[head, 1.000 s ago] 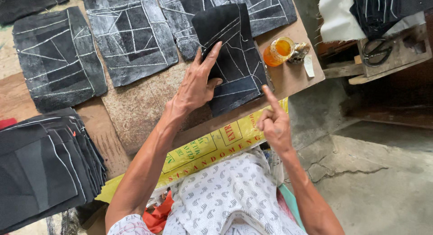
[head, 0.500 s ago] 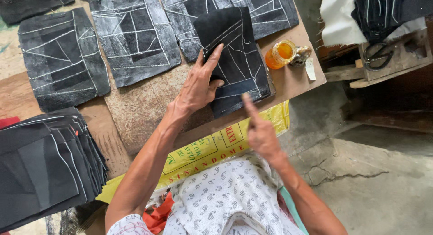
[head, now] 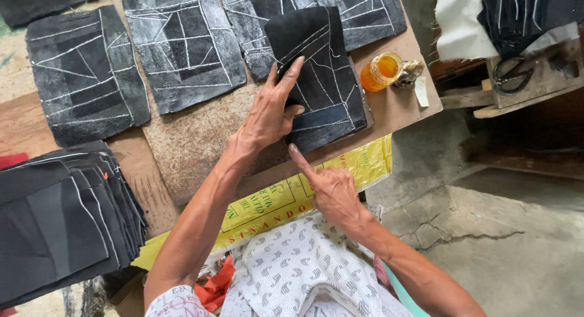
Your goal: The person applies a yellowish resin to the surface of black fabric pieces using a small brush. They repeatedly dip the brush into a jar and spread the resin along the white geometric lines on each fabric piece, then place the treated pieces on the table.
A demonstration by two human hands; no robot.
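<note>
A dark fabric piece (head: 325, 80) with white stitched lines lies on the wooden board (head: 188, 153). My left hand (head: 267, 110) rests flat on its left side, fingers spread and pressing it down. My right hand (head: 328, 186) sits just below it, index finger stretched out and touching the piece's lower left edge, other fingers curled. Neither hand grips anything.
More stitched dark pieces (head: 182, 43) lie across the board's far side. A stack of dark pieces (head: 61, 220) sits at the left. An orange-filled jar (head: 382, 71) stands near the board's right edge, scissors (head: 514, 74) on a shelf beyond. A yellow sack (head: 286, 201) hangs at the near edge.
My right hand has moved left along the board's near edge, from the fabric piece's right corner to its lower left edge. The left hand has stayed on the piece.
</note>
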